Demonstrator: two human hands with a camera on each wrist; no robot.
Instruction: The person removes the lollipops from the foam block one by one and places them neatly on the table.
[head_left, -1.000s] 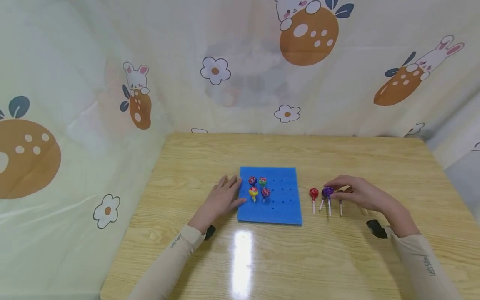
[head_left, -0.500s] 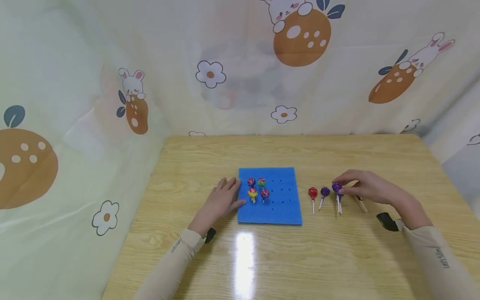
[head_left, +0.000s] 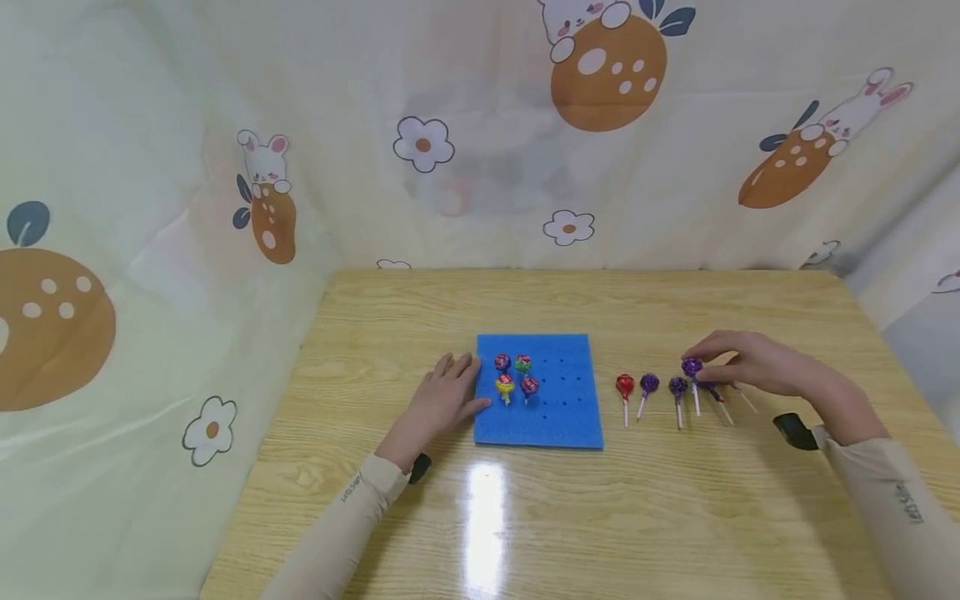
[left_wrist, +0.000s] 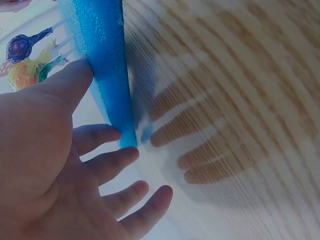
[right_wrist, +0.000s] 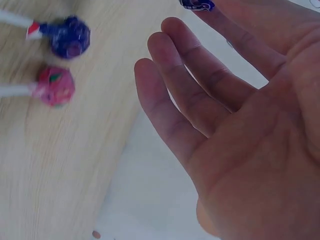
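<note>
My right hand (head_left: 757,362) pinches a purple-wrapped lollipop (head_left: 692,367) between thumb and fingertips, its white stick hanging down. In the right wrist view only a bit of that wrapper (right_wrist: 197,5) shows at the top, and the other fingers stretch out loosely. My left hand (head_left: 442,396) lies with spread fingers at the left edge of a blue foam board (head_left: 555,429). The left wrist view has its thumb and fingertips against the board's side (left_wrist: 112,75). Sticking up from the board are a yellow lollipop (head_left: 505,383), a green one (head_left: 523,363) and two red-and-purple ones.
On the wooden table (head_left: 600,517), right of the board, lie a red lollipop (head_left: 625,383), a purple one (head_left: 648,382) and a dark purple one (head_left: 678,385). More sit under the right hand, including a pink one (right_wrist: 55,86). Rows of small holes mark the board's right half.
My right hand has moved to the right with the purple lollipop, past the dark purple one, uncovering lollipops to its left. My left hand stays at the board's edge.
</note>
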